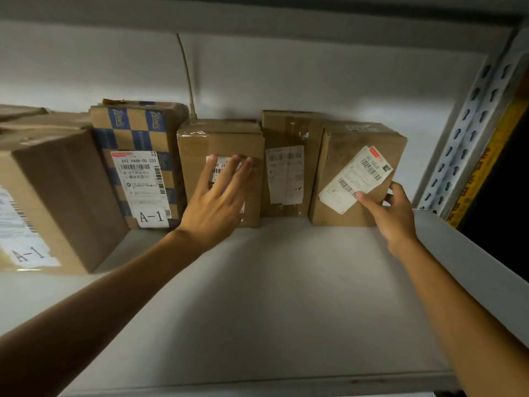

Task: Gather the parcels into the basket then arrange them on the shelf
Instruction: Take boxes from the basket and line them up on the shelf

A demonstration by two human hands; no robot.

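Your left hand (220, 193) is wide open, fingers straight and spread, laid flat against the front of the middle parcel (229, 138). It covers most of that box's label, so only a few printed characters show between the fingers. Your right hand (396, 216) has hold of the end parcel (363, 138): the thumb presses the front face at the lower edge of its slanted shipping label (357, 179), and the fingers curl round the box's right edge, their tips out of sight behind it. Both parcels stand upright on the shelf (272, 296), well back from its front edge.

Nearer you on the left, a large brown parcel (57, 181) with an A-1 tag is cut off by the edge of the view. Behind it a blue-checked parcel (137, 124), also tagged A-1, stands just beside the middle one. Between your two hands stands a slim parcel (286, 133) whose label is too blurred to read. A thin cable (186, 75) runs down the wall and disappears behind the middle parcel. At the far right are a slotted upright (463, 133) and a yellow strip (486, 167) with lettering you cannot make out.

Both bare forearms reach forward over the shelf from the bottom of the view, the left angled inward with its palm to the boxes, the right with its thumb pointing left
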